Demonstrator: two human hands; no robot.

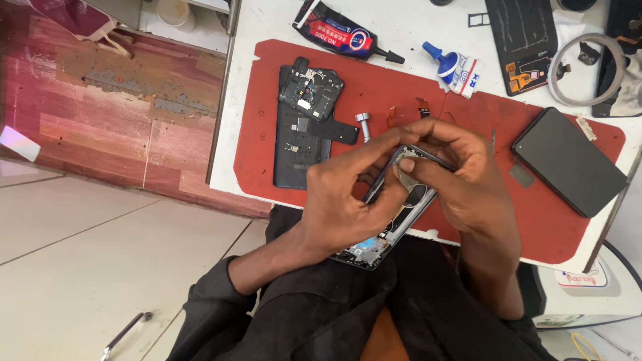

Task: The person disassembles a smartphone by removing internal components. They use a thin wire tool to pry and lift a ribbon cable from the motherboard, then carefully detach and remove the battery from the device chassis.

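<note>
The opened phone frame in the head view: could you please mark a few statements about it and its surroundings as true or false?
1. Both hands, the left hand and the right hand, hold the opened phone frame. True.
2. The frame lies flat on the red mat. False: it is lifted in the hands.
3. A black glue tube lies on the white table. True.
4. The dark slab sits left of the hands. False: it lies to their right.

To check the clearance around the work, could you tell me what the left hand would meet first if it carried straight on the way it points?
Judging by the picture, the left hand points toward the right hand across the phone frame both hold.
</note>
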